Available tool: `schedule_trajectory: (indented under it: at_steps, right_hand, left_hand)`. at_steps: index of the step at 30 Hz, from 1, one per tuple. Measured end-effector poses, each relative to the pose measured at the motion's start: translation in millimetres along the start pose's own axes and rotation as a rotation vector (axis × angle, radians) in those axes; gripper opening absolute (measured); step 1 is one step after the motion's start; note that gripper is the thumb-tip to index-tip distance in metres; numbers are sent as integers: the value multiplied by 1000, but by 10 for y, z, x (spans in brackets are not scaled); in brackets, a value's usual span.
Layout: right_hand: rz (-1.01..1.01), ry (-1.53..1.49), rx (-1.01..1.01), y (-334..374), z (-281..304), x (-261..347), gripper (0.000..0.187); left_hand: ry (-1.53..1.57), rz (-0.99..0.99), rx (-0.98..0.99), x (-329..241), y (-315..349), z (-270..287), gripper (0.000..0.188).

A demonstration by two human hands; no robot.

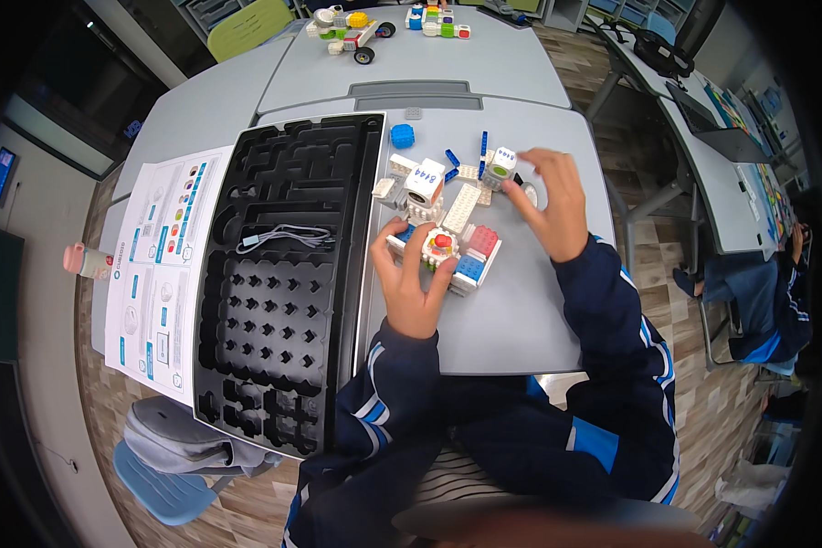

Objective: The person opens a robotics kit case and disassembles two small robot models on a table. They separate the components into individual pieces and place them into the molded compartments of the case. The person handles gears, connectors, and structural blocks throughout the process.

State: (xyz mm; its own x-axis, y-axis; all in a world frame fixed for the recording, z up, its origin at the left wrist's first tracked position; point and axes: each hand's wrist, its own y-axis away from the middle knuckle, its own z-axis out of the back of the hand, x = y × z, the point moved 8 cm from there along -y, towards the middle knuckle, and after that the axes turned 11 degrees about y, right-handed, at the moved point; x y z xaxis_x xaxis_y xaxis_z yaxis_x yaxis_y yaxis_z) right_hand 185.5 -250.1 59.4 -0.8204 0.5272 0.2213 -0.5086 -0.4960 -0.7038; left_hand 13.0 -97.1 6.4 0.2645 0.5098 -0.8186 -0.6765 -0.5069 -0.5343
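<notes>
A model of white, blue and red building blocks (462,208) lies on the table in front of me. My left hand (413,285) is closed on its near part, thumb and fingers around a round white piece with a red middle (442,244). Beside my thumb are a blue block (469,268) and a red block (484,240). My right hand (553,203) is at the model's far right, thumb and forefinger apart. Its fingertips are beside a small white cube (501,161) with a green ring. A larger white cube (425,183) with a dark round opening stands at the left.
Left of the model lies a black compartment tray (288,196) with a coiled white cable (288,238). Printed instruction sheets (155,274) and a pink bottle (87,261) are farther left. A blue block (402,136) sits behind the model. A wheeled block model (349,35) stands on the far table.
</notes>
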Motion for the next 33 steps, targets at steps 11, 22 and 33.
schedule_trajectory:
  at_steps: [11,22,33]
  right_hand:
    - [-224,-733,502,197,-724,298,20]
    - [-603,-675,823,528,-864,-235,32]
    - [-52,-513,514,346,-355,530,47]
  left_hand:
    - [29,-3,14,59,18,-23,45]
    - [-52,-36,-10,17,35,26,45]
    - [-15,-64,-21,-72,-81,15,47]
